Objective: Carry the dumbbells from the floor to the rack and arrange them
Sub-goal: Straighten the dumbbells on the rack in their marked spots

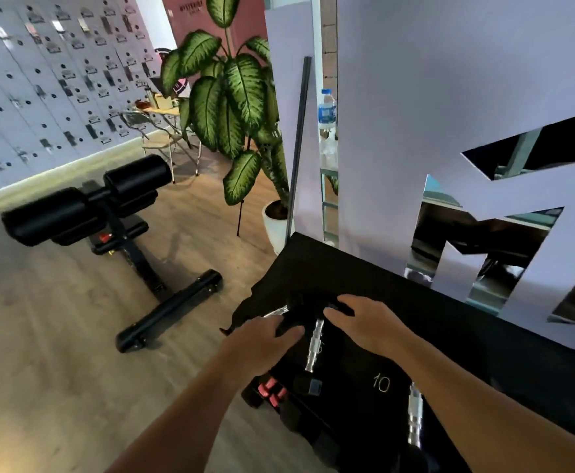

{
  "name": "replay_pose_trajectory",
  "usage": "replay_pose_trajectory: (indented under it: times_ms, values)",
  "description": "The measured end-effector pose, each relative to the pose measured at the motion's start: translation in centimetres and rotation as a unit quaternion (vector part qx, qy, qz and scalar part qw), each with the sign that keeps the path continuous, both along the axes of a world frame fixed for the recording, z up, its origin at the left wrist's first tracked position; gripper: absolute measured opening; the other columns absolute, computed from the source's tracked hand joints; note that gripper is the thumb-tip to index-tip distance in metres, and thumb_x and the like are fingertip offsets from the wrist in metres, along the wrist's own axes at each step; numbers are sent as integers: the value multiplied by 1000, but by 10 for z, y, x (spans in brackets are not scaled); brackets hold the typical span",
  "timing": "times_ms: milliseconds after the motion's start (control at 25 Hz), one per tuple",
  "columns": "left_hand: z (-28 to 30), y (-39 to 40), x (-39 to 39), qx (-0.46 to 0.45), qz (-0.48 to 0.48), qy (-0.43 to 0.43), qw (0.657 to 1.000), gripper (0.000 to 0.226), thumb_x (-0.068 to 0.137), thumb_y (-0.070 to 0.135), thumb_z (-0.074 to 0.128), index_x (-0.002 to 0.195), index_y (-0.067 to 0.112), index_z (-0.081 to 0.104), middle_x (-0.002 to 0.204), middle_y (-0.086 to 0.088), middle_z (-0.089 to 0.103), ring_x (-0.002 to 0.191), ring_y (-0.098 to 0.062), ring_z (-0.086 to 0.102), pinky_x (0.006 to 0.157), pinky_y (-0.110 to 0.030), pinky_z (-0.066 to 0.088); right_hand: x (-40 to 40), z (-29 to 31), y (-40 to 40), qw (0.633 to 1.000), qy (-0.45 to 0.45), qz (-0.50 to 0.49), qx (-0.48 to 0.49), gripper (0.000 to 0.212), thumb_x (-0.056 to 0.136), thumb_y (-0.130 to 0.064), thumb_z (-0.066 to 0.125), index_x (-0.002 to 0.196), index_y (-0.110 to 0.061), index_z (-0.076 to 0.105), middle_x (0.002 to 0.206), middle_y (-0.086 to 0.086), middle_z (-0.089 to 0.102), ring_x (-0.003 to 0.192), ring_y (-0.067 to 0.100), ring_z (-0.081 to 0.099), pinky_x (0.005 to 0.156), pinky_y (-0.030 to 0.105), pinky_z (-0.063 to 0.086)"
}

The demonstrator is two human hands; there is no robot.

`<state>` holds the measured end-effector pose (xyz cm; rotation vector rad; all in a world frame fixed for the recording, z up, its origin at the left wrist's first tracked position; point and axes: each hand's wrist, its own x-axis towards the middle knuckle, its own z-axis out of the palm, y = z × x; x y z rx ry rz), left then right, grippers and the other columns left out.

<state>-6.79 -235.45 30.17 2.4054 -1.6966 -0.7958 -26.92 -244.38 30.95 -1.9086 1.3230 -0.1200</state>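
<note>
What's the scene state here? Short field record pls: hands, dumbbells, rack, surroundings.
left hand: on the black end of a dumbbell, fingers curled over it
right hand: fingers on the far end of the dumbbell with the silver handle
second dumbbell: lies lower on the rack, near a "10" mark
rack: black, against the white wall
pink weights: low, at the rack's left edge
bench: on the floor, left
plant: potted, behind the rack

Black dumbbell heads [296, 302] blur into the dark rack [450, 322] — outlines unclear.
</note>
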Motion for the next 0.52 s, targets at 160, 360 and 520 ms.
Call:
replay_pose_trajectory:
  times_ms: [160, 360, 520]
  values:
    - [-24, -57, 62, -5, -45, 21, 999, 78, 82, 86, 32, 129, 31, 61, 122, 0, 68, 112, -21, 64, 101, -44, 50, 54, -17, -32, 999, 29, -40, -1, 72, 99, -63, 48, 158, -23, 35, 120, -2, 65, 97, 10, 67, 87, 28, 52]
    - [-56, -126, 141, 13, -127, 21, 992, 79, 91, 76, 35, 151, 25, 46, 151, -3, 53, 137, -24, 49, 112, -44, 40, 121, -38, -62, 992, 72, -108, -1, 72, 99, -63, 48, 158, -24, 35, 158, 4, 44, 134, 21, 52, 109, 38, 43]
    - [-90, -158, 175, 35, -159, 32, 986, 80, 88, 78, 33, 144, 25, 54, 145, -3, 57, 135, -25, 51, 109, -42, 42, 150, -63, -71, 986, 99, -137, 5, 71, 99, -61, 47, 157, -22, 36, 157, 4, 45, 138, 24, 48, 112, 40, 43]
